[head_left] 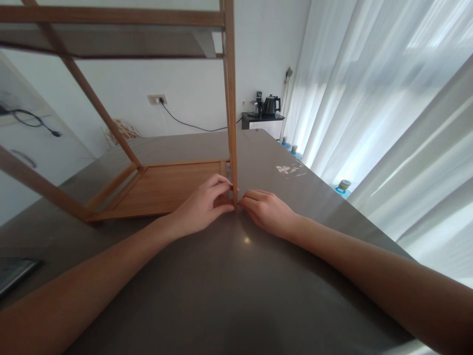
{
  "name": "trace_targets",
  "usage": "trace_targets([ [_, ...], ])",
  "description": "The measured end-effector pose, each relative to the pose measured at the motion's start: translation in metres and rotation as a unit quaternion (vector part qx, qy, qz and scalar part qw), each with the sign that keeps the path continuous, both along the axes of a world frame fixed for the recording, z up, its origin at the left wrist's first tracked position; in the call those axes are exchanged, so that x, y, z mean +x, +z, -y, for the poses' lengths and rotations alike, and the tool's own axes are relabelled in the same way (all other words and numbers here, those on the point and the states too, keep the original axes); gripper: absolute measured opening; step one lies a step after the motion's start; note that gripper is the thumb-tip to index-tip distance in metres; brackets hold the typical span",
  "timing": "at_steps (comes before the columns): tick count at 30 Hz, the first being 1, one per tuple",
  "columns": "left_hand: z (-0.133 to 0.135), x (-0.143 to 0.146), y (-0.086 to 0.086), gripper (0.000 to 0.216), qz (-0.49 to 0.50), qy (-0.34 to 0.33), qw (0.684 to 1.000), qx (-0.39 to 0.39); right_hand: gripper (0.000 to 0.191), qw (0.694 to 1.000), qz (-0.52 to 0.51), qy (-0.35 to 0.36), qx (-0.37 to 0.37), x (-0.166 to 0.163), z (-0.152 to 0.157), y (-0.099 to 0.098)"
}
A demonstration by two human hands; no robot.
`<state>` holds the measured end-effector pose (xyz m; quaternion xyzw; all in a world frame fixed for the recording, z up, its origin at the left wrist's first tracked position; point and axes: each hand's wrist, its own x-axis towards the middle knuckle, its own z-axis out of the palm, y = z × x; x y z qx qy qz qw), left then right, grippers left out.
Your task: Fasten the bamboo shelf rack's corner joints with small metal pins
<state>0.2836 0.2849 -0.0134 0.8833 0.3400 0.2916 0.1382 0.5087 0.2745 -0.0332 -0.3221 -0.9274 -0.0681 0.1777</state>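
Note:
A wooden shelf rack (162,185) stands on the dark grey table (236,276), with a low shelf board and a higher shelf near the top of the view. Its front right post (231,98) rises straight up in front of me. My left hand (205,204) is curled around the foot of that post, fingertips pinched on it. My right hand (268,209) lies on the table just right of the foot, fingers bent and touching the post's base.
A dark flat device (15,273) lies at the table's left edge. Behind the table a kettle (271,104) sits on a small cabinet, and a cable runs from a wall socket (157,99). White curtains (388,108) fill the right side.

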Motion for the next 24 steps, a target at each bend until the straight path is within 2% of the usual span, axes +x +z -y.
trace_targets([
  [5, 0.000, -0.001, 0.000, 0.027, -0.024, 0.013, 1.000, 0.014, 0.024, 0.999, -0.038, -0.015, -0.019, 0.003, 0.000, 0.001],
  [9, 0.002, -0.003, 0.002, 0.033, -0.050, 0.027, 0.998, 0.032, 0.018, 0.980, -0.176, -0.051, -0.074, 0.009, -0.001, 0.003],
  [11, 0.003, -0.003, 0.003, 0.035, -0.060, 0.032, 0.997, 0.038, 0.015, 0.947, -0.272, -0.071, -0.154, 0.011, -0.001, 0.003],
  [12, 0.004, -0.003, 0.004, 0.035, -0.063, 0.034, 0.997, 0.041, 0.013, 0.919, -0.323, -0.078, -0.213, 0.012, -0.001, 0.003],
  [15, 0.005, -0.003, 0.005, 0.035, -0.066, 0.038, 0.996, 0.050, 0.012, 0.804, -0.447, -0.084, -0.382, 0.011, -0.001, 0.003],
  [17, 0.005, -0.004, 0.004, 0.035, -0.065, 0.039, 0.996, 0.052, 0.015, 0.749, -0.491, -0.085, -0.436, 0.010, 0.000, 0.003],
  [19, 0.005, -0.004, 0.004, 0.034, -0.066, 0.040, 0.996, 0.052, 0.019, 0.723, -0.516, -0.082, -0.451, 0.008, 0.001, 0.005],
  [24, 0.005, -0.003, 0.005, 0.033, -0.074, 0.040, 0.995, 0.050, 0.029, 0.696, -0.557, -0.072, -0.448, 0.006, 0.003, 0.008],
])
